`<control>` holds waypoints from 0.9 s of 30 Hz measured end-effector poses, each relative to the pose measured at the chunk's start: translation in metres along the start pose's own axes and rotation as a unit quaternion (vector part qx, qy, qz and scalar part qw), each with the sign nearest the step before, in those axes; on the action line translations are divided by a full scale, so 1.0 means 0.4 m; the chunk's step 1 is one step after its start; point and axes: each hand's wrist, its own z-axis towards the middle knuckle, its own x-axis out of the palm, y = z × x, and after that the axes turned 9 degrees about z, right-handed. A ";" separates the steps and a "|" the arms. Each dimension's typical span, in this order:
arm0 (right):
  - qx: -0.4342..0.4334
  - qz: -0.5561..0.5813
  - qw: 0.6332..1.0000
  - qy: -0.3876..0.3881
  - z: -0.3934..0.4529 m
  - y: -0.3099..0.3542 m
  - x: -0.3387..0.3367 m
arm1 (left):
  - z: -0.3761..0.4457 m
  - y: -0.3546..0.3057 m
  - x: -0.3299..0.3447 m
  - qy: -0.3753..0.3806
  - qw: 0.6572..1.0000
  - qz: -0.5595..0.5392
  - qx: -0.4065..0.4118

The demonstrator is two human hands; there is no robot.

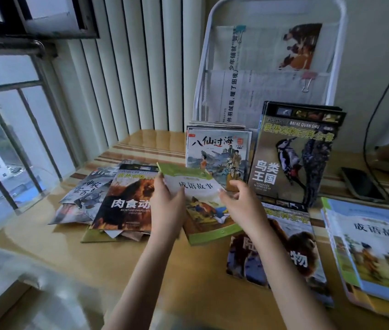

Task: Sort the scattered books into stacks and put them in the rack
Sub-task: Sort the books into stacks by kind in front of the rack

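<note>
My left hand (pixel 167 206) grips the left edge of a green-bordered story book (pixel 200 198) and holds it tilted above the desk. My right hand (pixel 241 201) hovers over the book's right side with fingers loosely spread; I cannot tell whether it touches the cover. A white wire rack (pixel 331 67) stands at the back with clipped papers in its pockets. Two book sets lean upright against its foot: a painted-cover set (pixel 219 148) and a bird encyclopedia (pixel 293 153). A stack of matching story books (pixel 374 248) lies at the right.
Scattered books lie at the left, topped by a carnivore book (pixel 124 198). An animal book (pixel 293 253) lies flat under my right forearm. A dark phone (pixel 362 184) and a black cable (pixel 369 139) sit at the back right. A barred window (pixel 10 139) is on the left.
</note>
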 end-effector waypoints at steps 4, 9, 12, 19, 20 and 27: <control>0.013 -0.032 0.995 -0.096 -0.039 -0.059 -0.158 | -0.045 -0.055 0.122 0.107 0.992 -0.024 0.064; 0.105 -0.162 0.951 -0.242 -0.103 -0.149 -0.349 | -0.145 -0.136 0.343 0.249 0.958 0.011 0.139; 0.166 -0.199 0.920 -0.294 -0.147 -0.203 -0.445 | -0.201 -0.168 0.459 0.323 0.930 0.041 0.170; 0.239 -0.179 0.919 -0.256 -0.196 -0.313 -0.540 | -0.290 -0.125 0.591 0.436 0.870 0.158 0.168; 0.242 -0.143 0.928 -0.246 -0.198 -0.316 -0.541 | -0.294 -0.116 0.592 0.440 0.877 0.123 0.151; 0.252 -0.127 0.921 -0.267 -0.196 -0.337 -0.523 | -0.303 -0.133 0.611 0.466 0.876 0.057 0.111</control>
